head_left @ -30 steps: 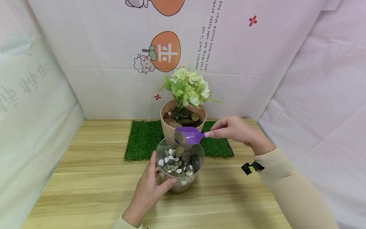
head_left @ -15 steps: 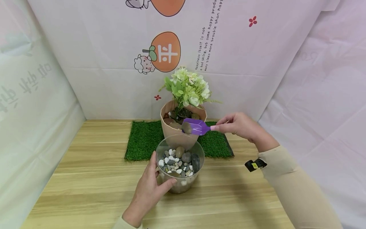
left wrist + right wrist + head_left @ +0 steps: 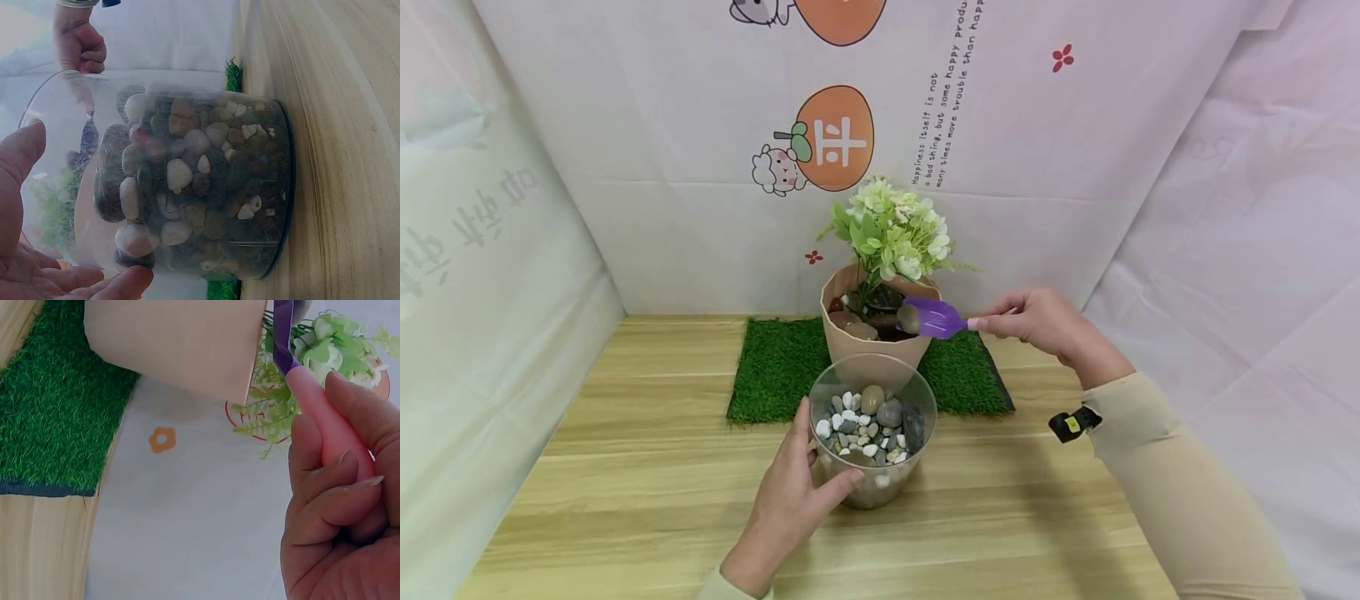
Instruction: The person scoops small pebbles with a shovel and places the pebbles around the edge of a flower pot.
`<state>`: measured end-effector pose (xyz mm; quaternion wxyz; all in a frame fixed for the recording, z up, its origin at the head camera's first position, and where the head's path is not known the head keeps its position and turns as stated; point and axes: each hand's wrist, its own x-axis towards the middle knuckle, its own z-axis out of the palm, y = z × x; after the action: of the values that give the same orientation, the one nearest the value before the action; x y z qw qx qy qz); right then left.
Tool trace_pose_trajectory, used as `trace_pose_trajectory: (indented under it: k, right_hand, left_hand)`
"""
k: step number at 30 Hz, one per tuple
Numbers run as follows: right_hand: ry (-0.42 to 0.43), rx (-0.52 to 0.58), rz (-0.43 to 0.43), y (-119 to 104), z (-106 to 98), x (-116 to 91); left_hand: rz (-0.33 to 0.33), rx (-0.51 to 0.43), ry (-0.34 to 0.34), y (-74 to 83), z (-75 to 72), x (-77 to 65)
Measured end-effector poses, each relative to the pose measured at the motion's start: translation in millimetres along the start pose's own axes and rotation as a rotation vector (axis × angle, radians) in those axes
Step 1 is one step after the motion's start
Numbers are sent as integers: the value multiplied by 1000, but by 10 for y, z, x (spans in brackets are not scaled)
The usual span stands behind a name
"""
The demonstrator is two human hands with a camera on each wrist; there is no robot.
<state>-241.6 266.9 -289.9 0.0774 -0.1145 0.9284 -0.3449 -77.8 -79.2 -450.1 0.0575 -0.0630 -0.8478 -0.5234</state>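
My right hand (image 3: 1036, 321) grips the pink handle (image 3: 331, 425) of a small purple shovel (image 3: 942, 320). A rounded grey-brown stone (image 3: 907, 318) lies at the shovel's tip, over the right side of the beige flowerpot (image 3: 880, 348). In the pot stand white-and-green flowers (image 3: 898, 229), with several large stones about their stems. My left hand (image 3: 792, 492) holds the clear container (image 3: 187, 187) at its left side, thumb at the near rim and fingers around the wall. White, grey and brown pebbles (image 3: 861, 429) fill its lower part.
The flowerpot stands on a green artificial grass mat (image 3: 775, 367) at the back of the wooden table (image 3: 625, 475). A printed cloth (image 3: 700, 242) rises right behind it, and pale cloths hang at both sides. The container stands just in front of the pot.
My right hand has moved up, away and to the right, carrying the shovel with its stone from above the clear container to over the flowerpot. The left hand and container stay in place.
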Motion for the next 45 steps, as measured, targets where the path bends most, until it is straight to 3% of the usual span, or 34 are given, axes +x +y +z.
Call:
trace_pose_trajectory:
  k: [21, 45]
  right_hand:
    - [59, -99, 30, 27, -94, 6]
    - [98, -310, 52, -125, -193, -41]
  left_hand:
    - [11, 2, 0, 16, -3, 4]
    - [2, -7, 0, 8, -5, 0]
